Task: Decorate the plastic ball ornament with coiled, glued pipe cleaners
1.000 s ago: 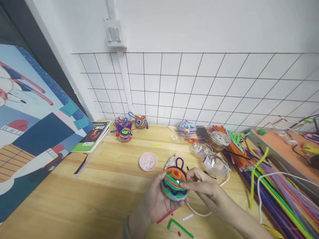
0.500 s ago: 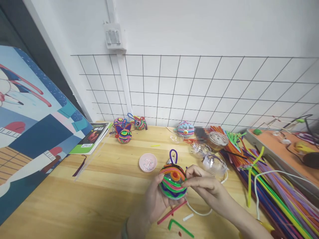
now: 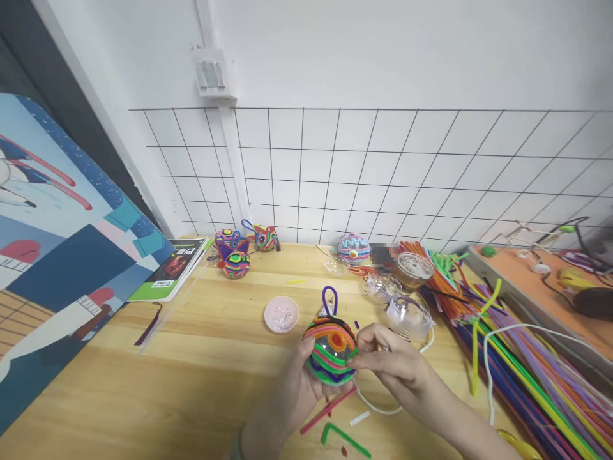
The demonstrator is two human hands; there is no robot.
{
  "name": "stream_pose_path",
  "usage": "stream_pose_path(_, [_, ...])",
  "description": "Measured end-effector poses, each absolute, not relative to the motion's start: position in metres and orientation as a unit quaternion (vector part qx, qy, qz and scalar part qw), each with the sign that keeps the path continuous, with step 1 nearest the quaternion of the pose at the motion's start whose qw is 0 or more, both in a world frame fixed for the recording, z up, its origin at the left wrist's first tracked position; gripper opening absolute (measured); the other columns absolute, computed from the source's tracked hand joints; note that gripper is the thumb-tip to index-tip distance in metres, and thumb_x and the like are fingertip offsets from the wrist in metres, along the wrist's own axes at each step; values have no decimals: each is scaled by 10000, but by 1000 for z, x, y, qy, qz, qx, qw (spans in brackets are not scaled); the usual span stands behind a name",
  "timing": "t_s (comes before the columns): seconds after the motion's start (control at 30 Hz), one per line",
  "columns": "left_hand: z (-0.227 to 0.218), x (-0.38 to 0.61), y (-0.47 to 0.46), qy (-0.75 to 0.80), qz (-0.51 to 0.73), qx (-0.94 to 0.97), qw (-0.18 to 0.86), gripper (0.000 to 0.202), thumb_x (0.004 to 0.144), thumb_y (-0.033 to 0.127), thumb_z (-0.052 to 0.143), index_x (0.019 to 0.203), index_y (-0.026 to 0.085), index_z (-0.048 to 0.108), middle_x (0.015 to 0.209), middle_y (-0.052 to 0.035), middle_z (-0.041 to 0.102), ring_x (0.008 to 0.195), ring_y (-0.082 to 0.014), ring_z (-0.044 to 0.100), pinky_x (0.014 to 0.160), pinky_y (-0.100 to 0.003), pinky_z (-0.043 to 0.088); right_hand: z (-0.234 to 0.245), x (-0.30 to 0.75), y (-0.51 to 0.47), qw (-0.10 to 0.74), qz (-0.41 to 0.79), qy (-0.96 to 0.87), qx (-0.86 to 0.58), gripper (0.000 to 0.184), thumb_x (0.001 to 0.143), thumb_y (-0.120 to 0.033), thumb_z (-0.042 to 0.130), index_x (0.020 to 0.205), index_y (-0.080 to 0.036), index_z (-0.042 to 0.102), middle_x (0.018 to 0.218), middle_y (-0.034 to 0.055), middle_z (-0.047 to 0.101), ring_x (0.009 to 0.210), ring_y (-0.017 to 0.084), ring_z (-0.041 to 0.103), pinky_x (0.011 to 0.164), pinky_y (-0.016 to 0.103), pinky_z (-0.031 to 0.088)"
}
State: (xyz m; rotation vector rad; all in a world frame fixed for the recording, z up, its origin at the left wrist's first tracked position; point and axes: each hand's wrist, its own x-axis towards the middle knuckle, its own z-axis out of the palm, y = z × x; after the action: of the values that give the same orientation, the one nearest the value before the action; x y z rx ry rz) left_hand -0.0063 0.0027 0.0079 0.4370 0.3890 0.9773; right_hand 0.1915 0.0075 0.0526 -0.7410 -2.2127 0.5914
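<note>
Left grip (image 3: 297,382) cups (palm up); right grip (image 3: 391,361) pinches.

Ball (image 3: 330,367) held over the table (image 3: 191,383)

My left hand (image 3: 301,378) cups it from below; my right hand (image 3: 395,361) pinches at its right edge. Purple loop (image 3: 336,300) upright on top. Nearer me: red strip (image 3: 328,411), bent green strip (image 3: 348,441), white stick (image 3: 360,418). Pink dish (image 3: 272,305) left of the ball, small bits (image 3: 282,318) inside. Right: clear shells (image 3: 408,316), then a colourful bundle (image 3: 522,377).

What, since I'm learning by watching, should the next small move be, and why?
Probably press the green strip along the ball: the right hand is at the ball's right edge, the left hand supports it, and clear surface shows above the strip.
</note>
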Motion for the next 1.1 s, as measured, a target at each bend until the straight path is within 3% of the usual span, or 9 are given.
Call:
stream_pose_path(0.2, [11, -7, 1, 185, 481, 217, 829, 384, 793, 445, 669, 1019, 140, 727, 997, -120, 739, 854, -219, 676, 724, -339, 542, 56, 188, 2, 361, 170, -870, -290, 449, 889, -13, 423, 1138, -301, 661, 931, 47, 585, 807, 132, 612, 666, 242, 520])
stream_pose_path(0.37, [15, -5, 0, 189, 521, 242, 796, 421, 773, 454, 680, 1053, 142, 710, 996, -136, 727, 906, -273, 667, 757, -372, 524, 62, 186, -6, 361, 48, -886, -287, 404, 876, -7, 439, 1147, -234, 634, 997, 86, 628, 877, 151, 632, 692, 244, 536])
stream_pose_path(0.47, [14, -4, 0, 178, 542, 267, 777, 435, 782, 448, 669, 1080, 133, 697, 1032, -145, 721, 979, -305, 654, 860, -424, 500, 63, 185, -12, 340, -13, -892, -298, 322, 928, -67, 429, 1137, -199, 635, 1057, 122, 654, 945, 169, 643, 730, 253, 545])
stream_pose_path(0.6, [8, -7, -1, 170, 576, 280, 749, 378, 794, 385, 673, 1128, 208, 673, 1152, -106, 696, 1076, -306, 626, 910, -431, 486, 63, 182, -19, 341, -85, -883, -310, 307, 1000, -190, 373, 1125, -187, 654, 1078, 142, 691, 994, 201, 654, 753, 289, 552])
stream_pose_path(0.8, [3, -11, 0, 189, 590, 281, 733, 504, 717, 371, 753, 1198, 289, 625, 1155, -77, 699, 1089, -309, 625, 940, -451, 473, 53, 184, -21, 313, -123, -886, -319, 364, 1003, -185, 357, 1278, -217, 594, 1217, 142, 648, 1140, 234, 585, 822, 342, 539])
stream_pose_path(0.93, [4, -10, 1, 207, 603, 284, 716, 439, 740, 385, 734, 1155, 269, 654, 1066, -60, 726, 1124, -315, 602, 961, -429, 446, 37, 183, -20, 293, -140, -888, -326, 396, 1005, -216, 344, 1358, -230, 523, 1301, 138, 594, 1247, 267, 496, 898, 404, 510])
stream_pose_path(1.1, [-1, -11, 3, 216, 616, 271, 708, 438, 666, 413, 789, 1058, 239, 699, 1010, -74, 737, 1045, -299, 643, 917, -421, 489, 27, 175, -23, 329, -118, -866, -357, 442, 968, -179, 404, 1400, -245, 467, 1223, 162, 603, 1161, 271, 547, 833, 410, 533])
